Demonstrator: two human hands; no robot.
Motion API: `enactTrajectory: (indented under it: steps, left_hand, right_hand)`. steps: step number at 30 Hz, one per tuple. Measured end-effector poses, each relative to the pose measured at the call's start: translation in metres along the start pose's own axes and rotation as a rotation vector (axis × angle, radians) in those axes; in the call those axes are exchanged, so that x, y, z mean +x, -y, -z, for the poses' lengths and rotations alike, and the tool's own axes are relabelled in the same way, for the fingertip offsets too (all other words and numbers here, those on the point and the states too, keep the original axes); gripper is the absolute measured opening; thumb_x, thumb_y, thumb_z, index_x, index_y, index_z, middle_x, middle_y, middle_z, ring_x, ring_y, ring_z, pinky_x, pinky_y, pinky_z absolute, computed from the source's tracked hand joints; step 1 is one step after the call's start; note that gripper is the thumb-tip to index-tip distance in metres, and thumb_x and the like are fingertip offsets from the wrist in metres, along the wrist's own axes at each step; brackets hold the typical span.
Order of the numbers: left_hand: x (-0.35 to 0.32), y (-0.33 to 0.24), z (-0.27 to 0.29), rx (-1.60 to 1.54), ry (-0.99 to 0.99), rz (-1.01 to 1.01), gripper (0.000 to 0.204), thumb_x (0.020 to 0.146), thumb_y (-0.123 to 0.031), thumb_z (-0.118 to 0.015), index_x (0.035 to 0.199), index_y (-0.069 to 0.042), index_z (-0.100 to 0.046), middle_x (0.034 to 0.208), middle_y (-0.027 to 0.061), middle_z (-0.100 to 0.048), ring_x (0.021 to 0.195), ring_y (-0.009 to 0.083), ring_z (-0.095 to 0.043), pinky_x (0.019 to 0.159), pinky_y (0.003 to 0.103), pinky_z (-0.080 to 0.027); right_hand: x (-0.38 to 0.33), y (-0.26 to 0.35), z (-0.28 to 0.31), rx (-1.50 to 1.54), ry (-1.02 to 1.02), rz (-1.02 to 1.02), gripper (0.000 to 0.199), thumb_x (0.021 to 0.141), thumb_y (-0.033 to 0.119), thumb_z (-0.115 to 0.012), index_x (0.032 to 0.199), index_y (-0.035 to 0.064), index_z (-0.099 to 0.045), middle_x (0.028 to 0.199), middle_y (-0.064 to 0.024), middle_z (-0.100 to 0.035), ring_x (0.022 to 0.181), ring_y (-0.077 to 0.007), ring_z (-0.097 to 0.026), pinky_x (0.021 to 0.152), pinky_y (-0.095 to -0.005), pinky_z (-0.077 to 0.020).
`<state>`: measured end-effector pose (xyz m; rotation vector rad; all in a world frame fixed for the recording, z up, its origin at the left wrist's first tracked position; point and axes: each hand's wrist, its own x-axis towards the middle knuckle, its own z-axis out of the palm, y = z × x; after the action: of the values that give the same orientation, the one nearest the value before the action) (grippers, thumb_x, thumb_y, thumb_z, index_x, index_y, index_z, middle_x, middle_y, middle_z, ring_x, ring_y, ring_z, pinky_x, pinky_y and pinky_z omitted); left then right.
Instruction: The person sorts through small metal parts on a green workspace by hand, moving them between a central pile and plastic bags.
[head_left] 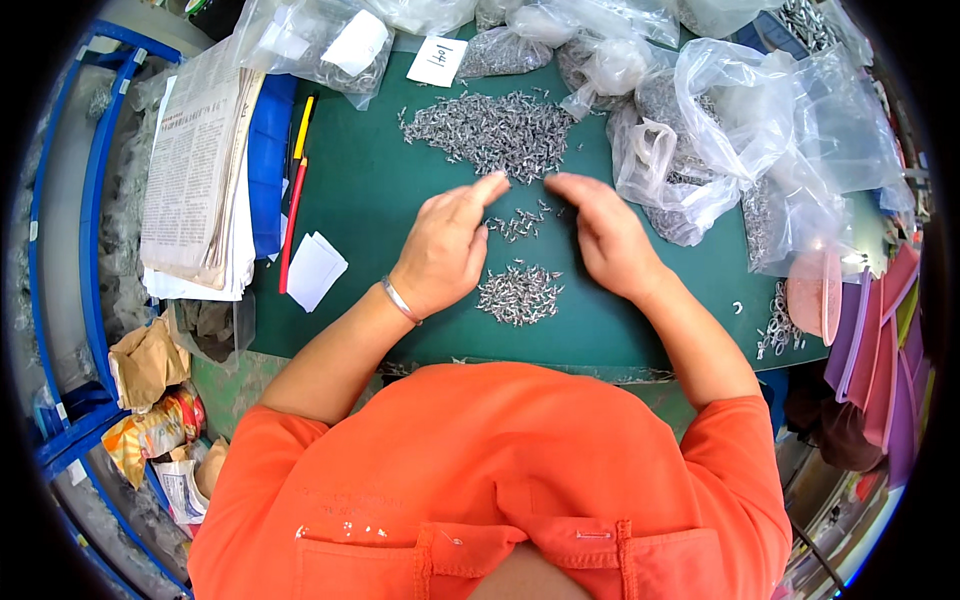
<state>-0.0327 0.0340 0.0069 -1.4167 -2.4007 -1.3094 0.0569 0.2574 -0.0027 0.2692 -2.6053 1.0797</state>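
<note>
Both hands rest flat and empty on the green desk (pixel 380 200), left hand (pixel 445 250) and right hand (pixel 605 235) flanking a few loose metal clips (pixel 520 222). A small sorted pile (pixel 518 293) lies toward the near edge; the big heap (pixel 495 130) toward the far edge looks mostly left.

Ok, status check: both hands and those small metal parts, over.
Left hand and right hand open, flanking a small cluster of metal parts. Sorted pile near, big heap beyond. Nothing between.

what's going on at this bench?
A person in an orange shirt sorts small metal parts on a green mat. The left hand and right hand reach into the big pile, with a few loose parts between them. A smaller pile lies nearer the person. Clear bags sit to the right.
</note>
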Motion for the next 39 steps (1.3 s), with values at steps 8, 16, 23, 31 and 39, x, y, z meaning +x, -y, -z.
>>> enactTrajectory:
  steps: [8, 16, 23, 31, 39]
  left_hand:
    - [-0.012, -0.01, -0.001, -0.056, 0.026, -0.042, 0.038, 0.077, 0.013, -0.058, 0.113, 0.001, -0.065, 0.102, 0.015, -0.069, 0.097, 0.0338, -0.066, 0.086, 0.04, -0.053]
    - [0.012, 0.001, -0.006, 0.101, -0.061, -0.022, 0.045, 0.08, 0.01, -0.058, 0.124, 0.001, -0.057, 0.11, 0.0159, -0.068, 0.106, 0.0339, -0.063, 0.093, 0.04, -0.049]
    - [0.005, 0.004, -0.002, -0.013, 0.036, 0.087, 0.053, 0.083, 0.009, -0.056, 0.135, 0.001, -0.049, 0.112, 0.0132, -0.07, 0.107, 0.0321, -0.063, 0.096, 0.041, -0.047]
    - [-0.001, 0.01, 0.0, 0.012, 0.037, 0.05, 0.057, 0.082, 0.01, -0.056, 0.137, 0.0, -0.047, 0.117, 0.0143, -0.068, 0.105, 0.0324, -0.063, 0.094, 0.04, -0.048]
    - [-0.006, 0.001, -0.004, -0.047, 0.028, 0.133, 0.054, 0.084, 0.012, -0.055, 0.137, -0.001, -0.048, 0.114, 0.0135, -0.067, 0.099, 0.0253, -0.065, 0.086, 0.035, -0.052]
  right_hand:
    - [-0.004, 0.016, -0.002, 0.138, 0.115, 0.165, 0.044, 0.071, -0.012, -0.057, 0.112, 0.0032, -0.066, 0.11, -0.0168, -0.067, 0.105, -0.0354, -0.064, 0.092, -0.043, -0.0515]
    - [0.029, 0.007, -0.007, 0.009, 0.015, 0.22, 0.045, 0.069, -0.013, -0.056, 0.111, 0.002, -0.065, 0.112, -0.016, -0.066, 0.104, -0.036, -0.062, 0.091, -0.0426, -0.0514]
    - [0.024, -0.002, -0.005, 0.075, 0.066, 0.13, 0.052, 0.072, -0.014, -0.054, 0.121, 0.0019, -0.062, 0.114, -0.017, -0.066, 0.107, -0.037, -0.062, 0.093, -0.0435, -0.0508]
    - [0.008, -0.001, 0.003, 0.151, 0.156, 0.041, 0.05, 0.078, -0.015, -0.049, 0.124, 0.0011, -0.06, 0.114, -0.0178, -0.065, 0.107, -0.0359, -0.061, 0.094, -0.0402, -0.0494]
    - [0.008, 0.007, 0.003, 0.138, 0.103, 0.01, 0.052, 0.073, -0.015, -0.053, 0.122, 0.0018, -0.061, 0.104, -0.0143, -0.069, 0.099, -0.033, -0.063, 0.086, -0.0412, -0.0519]
